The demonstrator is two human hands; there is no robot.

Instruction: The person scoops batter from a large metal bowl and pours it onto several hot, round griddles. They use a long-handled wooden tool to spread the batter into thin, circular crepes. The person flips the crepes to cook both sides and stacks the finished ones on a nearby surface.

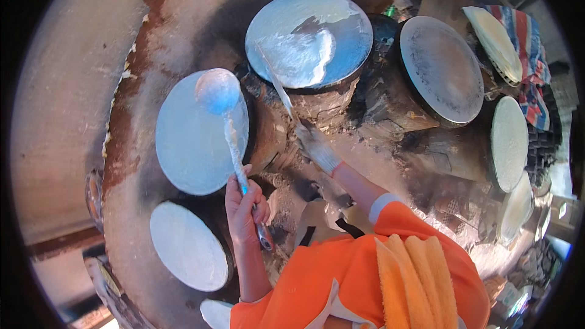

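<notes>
L hand (247,204) is wrapped round the ladle (231,137), whose long axis is pointed away from it, fwd & slightly L, bowl held over the L griddle (195,146); contact can't be told. By the gloved R hand (314,147) a thin blade (275,80) is gripped, angled fwd-L over the top griddle (358,42), w/ white paste (322,58) spread there

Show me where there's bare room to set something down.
The tan ledge looks bare between its reddish-brown edge and the pale pan under the ladle. It's crowded inward: the left hand holds that ladle, the right hand a stick over the far pan.
</notes>
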